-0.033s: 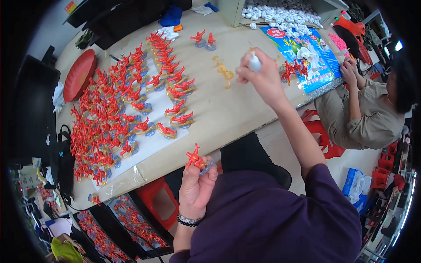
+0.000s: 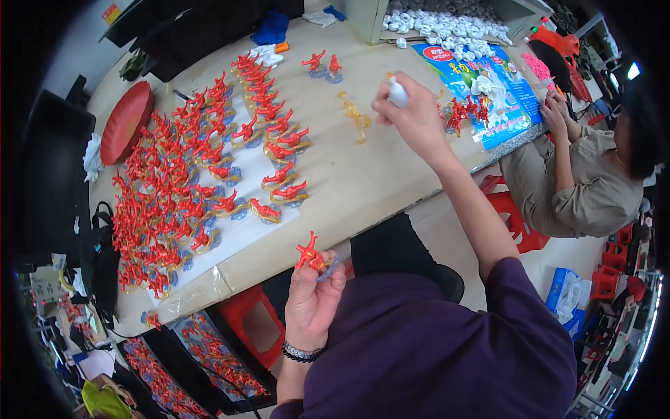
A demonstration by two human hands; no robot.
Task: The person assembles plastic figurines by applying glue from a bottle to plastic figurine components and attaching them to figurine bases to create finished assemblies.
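Near the table's front edge, my left hand (image 2: 314,302) pinches a small red figurine (image 2: 310,253) with a clear bluish base between thumb and fingers. My right hand (image 2: 419,122) is raised over the table, its fingers wrapped round a small white bottle (image 2: 398,95). Just left of that hand lie translucent yellow pieces (image 2: 357,120). Many similar red figurines (image 2: 209,150) on bluish bases with yellow parts stand crowded on white paper (image 2: 209,267) to the left. Two more figurines (image 2: 334,66) stand apart at the far side.
A red scalloped tray (image 2: 126,122) leans at the far left. A box of white pieces (image 2: 447,26) stands at the back, beside a blue printed sheet (image 2: 516,105) with red figurines (image 2: 466,114). Another person (image 2: 576,174) sits at the right. Trays of red parts (image 2: 216,353) are below the edge.
My right hand with the white bottle has shifted slightly left and up. My left hand and its figurine have barely moved.
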